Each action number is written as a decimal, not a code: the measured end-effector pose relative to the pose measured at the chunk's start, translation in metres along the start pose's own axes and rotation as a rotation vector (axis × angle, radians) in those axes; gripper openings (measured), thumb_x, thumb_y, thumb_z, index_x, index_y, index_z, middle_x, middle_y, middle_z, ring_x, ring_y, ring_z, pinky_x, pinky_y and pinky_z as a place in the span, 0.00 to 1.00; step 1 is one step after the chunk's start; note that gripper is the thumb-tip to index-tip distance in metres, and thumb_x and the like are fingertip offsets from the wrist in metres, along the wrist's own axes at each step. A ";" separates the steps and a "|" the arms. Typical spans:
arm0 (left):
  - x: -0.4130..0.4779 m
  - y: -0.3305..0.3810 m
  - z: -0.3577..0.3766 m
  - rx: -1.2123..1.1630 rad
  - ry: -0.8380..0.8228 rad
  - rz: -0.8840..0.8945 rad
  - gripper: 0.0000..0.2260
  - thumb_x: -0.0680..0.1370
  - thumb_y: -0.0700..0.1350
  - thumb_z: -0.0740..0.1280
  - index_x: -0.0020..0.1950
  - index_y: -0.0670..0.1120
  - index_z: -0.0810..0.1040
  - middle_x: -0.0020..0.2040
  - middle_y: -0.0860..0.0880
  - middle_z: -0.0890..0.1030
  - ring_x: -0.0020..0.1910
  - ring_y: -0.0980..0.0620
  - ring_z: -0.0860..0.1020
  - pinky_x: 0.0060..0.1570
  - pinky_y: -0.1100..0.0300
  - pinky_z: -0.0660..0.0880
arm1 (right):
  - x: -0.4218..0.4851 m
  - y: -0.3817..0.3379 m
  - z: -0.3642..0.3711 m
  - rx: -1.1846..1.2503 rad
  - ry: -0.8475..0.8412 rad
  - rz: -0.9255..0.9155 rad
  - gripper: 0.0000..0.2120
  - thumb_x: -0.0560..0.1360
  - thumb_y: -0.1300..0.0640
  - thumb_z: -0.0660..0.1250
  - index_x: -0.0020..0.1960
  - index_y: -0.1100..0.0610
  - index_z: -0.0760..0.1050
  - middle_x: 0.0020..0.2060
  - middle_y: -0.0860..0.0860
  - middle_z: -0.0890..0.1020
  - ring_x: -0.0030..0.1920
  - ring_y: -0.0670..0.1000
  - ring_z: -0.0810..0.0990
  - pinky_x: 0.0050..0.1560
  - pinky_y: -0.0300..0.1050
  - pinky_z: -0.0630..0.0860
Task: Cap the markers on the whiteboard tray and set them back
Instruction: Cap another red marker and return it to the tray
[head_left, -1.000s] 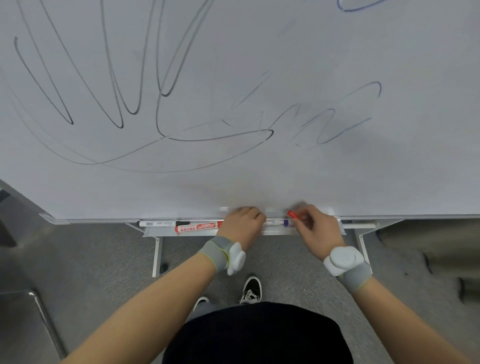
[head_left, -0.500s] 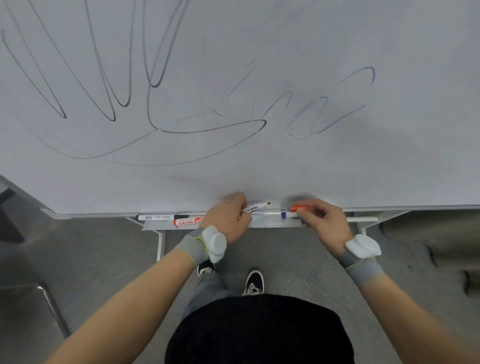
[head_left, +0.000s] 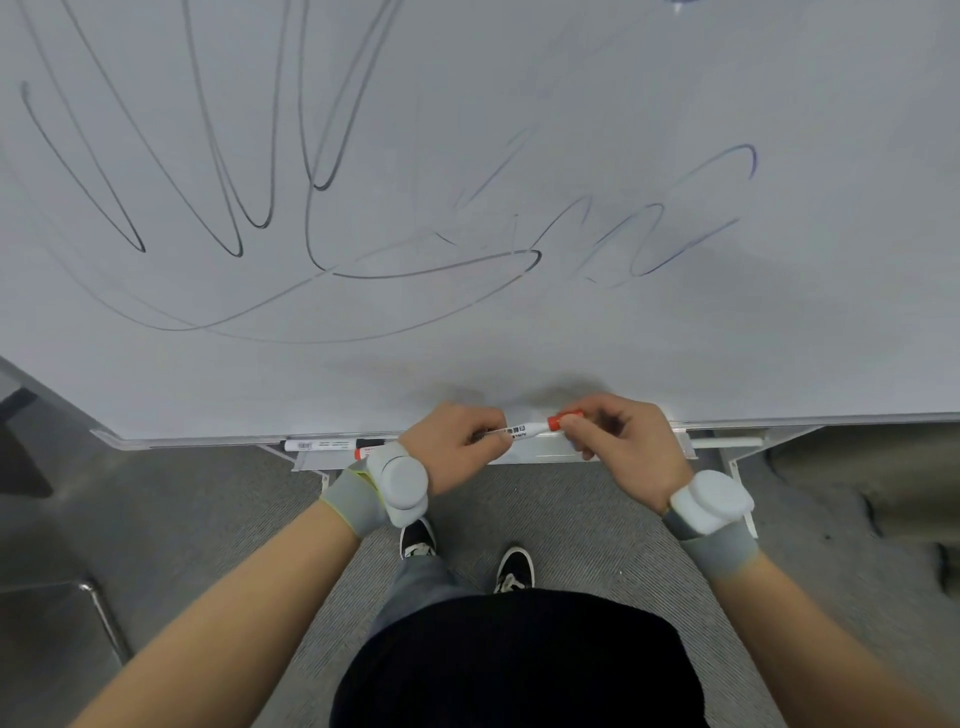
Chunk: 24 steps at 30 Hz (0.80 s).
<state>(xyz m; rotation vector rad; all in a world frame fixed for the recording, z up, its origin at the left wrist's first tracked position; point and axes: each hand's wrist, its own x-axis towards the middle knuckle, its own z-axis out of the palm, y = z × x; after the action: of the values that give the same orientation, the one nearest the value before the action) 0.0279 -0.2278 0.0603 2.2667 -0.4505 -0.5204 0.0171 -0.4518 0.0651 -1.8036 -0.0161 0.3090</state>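
- Left hand (head_left: 457, 447) grips a white marker (head_left: 522, 430) barrel; right hand (head_left: 623, 441) pinches its red cap (head_left: 563, 420) at the marker's 3 o'clock end.
- Just beyond, whiteboard tray (head_left: 550, 454) holds two markers (head_left: 332, 445) at 9 o'clock.

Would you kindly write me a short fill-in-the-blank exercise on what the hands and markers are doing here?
1. The left hand grips the white barrel of a ____.
2. The cap pinched by the right hand is ____ in colour.
3. A capped marker lies on the tray, to the ____ of both hands.

Missing words: marker; red; left
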 end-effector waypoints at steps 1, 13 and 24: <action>0.000 0.002 0.000 -0.003 -0.002 0.016 0.10 0.75 0.52 0.59 0.33 0.53 0.69 0.26 0.53 0.68 0.25 0.57 0.66 0.28 0.62 0.62 | -0.001 -0.001 0.000 0.009 -0.010 -0.002 0.04 0.73 0.60 0.69 0.44 0.55 0.83 0.29 0.48 0.82 0.30 0.45 0.78 0.33 0.36 0.76; 0.002 0.010 0.016 0.039 -0.100 0.184 0.09 0.78 0.53 0.59 0.38 0.53 0.70 0.28 0.51 0.72 0.27 0.53 0.69 0.31 0.56 0.67 | -0.023 0.006 0.009 0.219 -0.046 0.084 0.04 0.73 0.67 0.67 0.41 0.62 0.79 0.27 0.55 0.81 0.26 0.50 0.79 0.28 0.40 0.79; 0.030 -0.004 0.050 0.286 0.124 0.153 0.08 0.79 0.47 0.60 0.56 0.46 0.73 0.52 0.44 0.74 0.44 0.45 0.75 0.42 0.53 0.75 | -0.010 0.035 -0.021 0.021 0.221 0.129 0.12 0.71 0.58 0.72 0.54 0.53 0.79 0.40 0.58 0.85 0.38 0.52 0.83 0.43 0.45 0.80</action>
<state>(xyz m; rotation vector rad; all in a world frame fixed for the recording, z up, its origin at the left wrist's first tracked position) 0.0295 -0.2688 0.0192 2.4930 -0.6647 -0.2475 0.0070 -0.4824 0.0383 -1.8124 0.2591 0.1994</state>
